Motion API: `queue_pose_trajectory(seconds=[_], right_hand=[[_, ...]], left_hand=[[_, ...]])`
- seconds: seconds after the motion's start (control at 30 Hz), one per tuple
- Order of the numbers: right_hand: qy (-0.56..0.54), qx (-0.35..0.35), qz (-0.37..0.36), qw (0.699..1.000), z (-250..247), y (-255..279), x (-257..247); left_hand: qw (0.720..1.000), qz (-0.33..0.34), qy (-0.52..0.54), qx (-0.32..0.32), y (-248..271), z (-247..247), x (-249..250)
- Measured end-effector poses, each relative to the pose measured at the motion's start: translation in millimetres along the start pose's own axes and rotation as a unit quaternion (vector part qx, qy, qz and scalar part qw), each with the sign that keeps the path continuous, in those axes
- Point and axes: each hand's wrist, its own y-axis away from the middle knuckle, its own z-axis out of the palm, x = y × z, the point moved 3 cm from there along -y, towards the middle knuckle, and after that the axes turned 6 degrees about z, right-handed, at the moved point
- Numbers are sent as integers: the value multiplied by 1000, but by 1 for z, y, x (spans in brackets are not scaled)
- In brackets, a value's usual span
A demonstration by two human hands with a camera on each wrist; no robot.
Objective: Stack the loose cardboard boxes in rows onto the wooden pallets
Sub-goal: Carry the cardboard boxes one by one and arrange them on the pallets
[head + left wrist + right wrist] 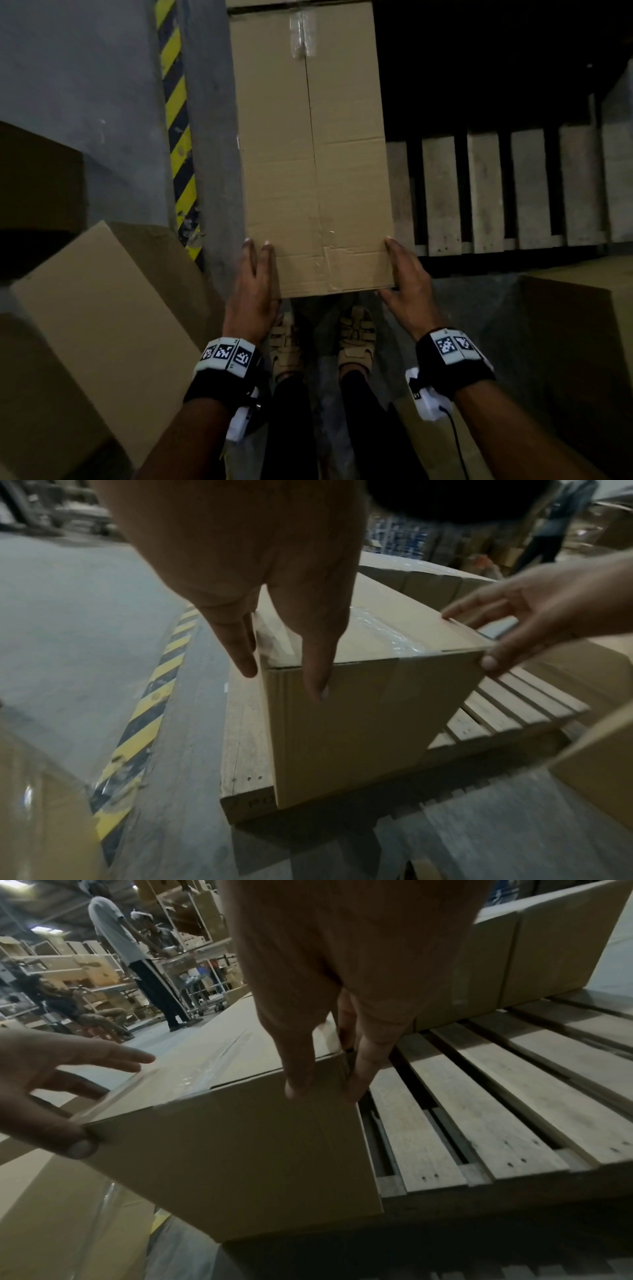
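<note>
The long brown cardboard box [315, 164] lay on the slatted wooden pallet [486, 192], along its left edge, long axis running away from the person, near end overhanging slightly. Bare slats lay to its right. The left hand [251, 294] and right hand [409, 287] flanked its 2 near corners, fingers straight, touching.

a tan cardboard box [308, 164] is sitting by yellow-and-black hazard stripes [178, 137]; the pale wooden pallet [489, 192] is looking grey-beige.
</note>
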Motion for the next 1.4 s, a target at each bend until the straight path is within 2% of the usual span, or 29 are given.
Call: queue_pose_trajectory(seconds=[0.1,0.23,0.43,0.57,0.73,0.83,1.13,1.3,1.4], right_hand=[[27,-23,13,999,-2,-2,-3],[86,-49,43,994,-1,9,-14],[61,-50,60,995,-1,50,-40],[51,-52,7,997,-5,82,-72],[34,-95,-63,993,0,115,-115],[40,-127,-88,987,7,134,-147],[88,-235,-147,957,66,210,-249],[81,-257,-97,958,130,227,-267],[108,-283,-47,952,172,213,-264]], left_hand=[[999,4,-35,-5,4,0,6],[999,-23,-41,-12,16,2,7],[1000,-8,-12,-6,63,1,12],[999,-24,16,28,107,-11,18],[989,-94,82,74,169,-40,32],[980,-112,127,108,212,-58,29],[935,-211,198,204,361,-99,-34],[908,-283,226,212,426,-115,-97],[907,-301,214,202,432,-113,-134]])
